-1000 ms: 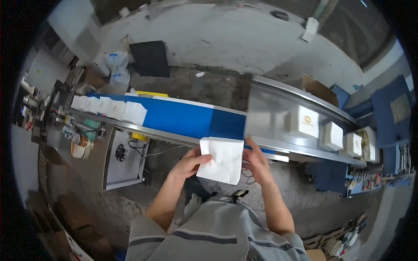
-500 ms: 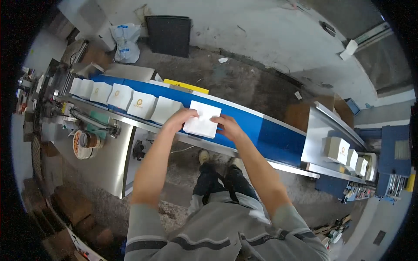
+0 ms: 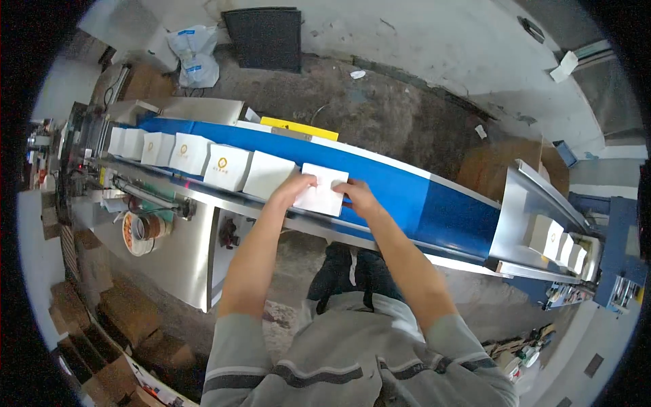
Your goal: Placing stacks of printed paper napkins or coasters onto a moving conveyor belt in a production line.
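Observation:
Both my hands grip a stack of white paper napkins (image 3: 324,195) over the blue conveyor belt (image 3: 393,186). My left hand (image 3: 297,190) is closed on its left side, with the thumb on the top face. From the right, my right hand (image 3: 360,197) pinches the stack, its thumb on top and the fingers at the edge. Beside my left hand, a plain white stack (image 3: 270,176) ends a row of similar stacks on the belt. Several in that row, such as this white stack (image 3: 227,167), carry an orange emblem.
A metal chute (image 3: 519,227) at the belt's right end holds more white stacks (image 3: 544,236). A yellow bar (image 3: 298,129) lies along the far edge. On the left are a steel table (image 3: 178,254) and a round tub (image 3: 139,233). Cardboard boxes (image 3: 132,315) stand lower left.
The head view has shifted slightly, moving much of the scene rightward in the picture. Both hands keep hold of the napkin stack, which now sits closer to the end of the row.

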### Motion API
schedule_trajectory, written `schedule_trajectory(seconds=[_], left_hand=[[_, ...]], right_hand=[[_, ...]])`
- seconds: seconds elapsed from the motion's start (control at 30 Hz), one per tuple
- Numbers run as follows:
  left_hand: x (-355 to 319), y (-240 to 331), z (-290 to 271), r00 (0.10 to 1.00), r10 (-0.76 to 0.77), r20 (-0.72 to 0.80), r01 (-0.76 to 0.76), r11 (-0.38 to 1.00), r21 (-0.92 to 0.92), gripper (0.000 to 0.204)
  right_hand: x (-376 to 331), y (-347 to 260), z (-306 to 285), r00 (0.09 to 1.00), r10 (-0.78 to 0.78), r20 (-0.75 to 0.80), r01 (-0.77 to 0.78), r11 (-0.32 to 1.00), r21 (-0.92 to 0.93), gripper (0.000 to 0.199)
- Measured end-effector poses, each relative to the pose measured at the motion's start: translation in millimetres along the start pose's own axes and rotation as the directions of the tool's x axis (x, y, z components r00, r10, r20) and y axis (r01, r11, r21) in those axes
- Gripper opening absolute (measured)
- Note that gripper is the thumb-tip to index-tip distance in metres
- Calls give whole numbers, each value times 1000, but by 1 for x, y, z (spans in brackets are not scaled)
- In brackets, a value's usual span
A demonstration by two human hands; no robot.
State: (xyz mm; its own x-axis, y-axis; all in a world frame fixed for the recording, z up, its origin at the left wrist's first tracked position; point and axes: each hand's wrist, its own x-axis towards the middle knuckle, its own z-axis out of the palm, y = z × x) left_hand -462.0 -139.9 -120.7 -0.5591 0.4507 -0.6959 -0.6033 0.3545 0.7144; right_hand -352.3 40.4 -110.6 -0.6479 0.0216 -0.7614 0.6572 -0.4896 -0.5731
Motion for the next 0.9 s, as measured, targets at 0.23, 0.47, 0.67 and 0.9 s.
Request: schedule_trajectory(seconds=[0.23, 0.47, 0.67, 0.9], left_hand=[[-9, 1, -4, 970, -42, 239, 68, 993, -100, 53], [-64, 69, 58, 951, 256, -172, -152, 876, 458, 87], [-100, 64, 147, 892, 446, -74, -438, 893, 105, 59], [-130, 64, 375, 898, 311, 311, -371, 915, 156, 60]], right_hand=[[-12, 3, 4, 990, -121, -66, 110, 982, -157, 54], [-118, -15, -58, 908, -398, 127, 388, 692, -608, 68], [-264, -30, -175, 826, -564, -22, 487, 731, -478, 66], [-426, -15, -386, 542, -705, -457, 668, 692, -275, 52]])
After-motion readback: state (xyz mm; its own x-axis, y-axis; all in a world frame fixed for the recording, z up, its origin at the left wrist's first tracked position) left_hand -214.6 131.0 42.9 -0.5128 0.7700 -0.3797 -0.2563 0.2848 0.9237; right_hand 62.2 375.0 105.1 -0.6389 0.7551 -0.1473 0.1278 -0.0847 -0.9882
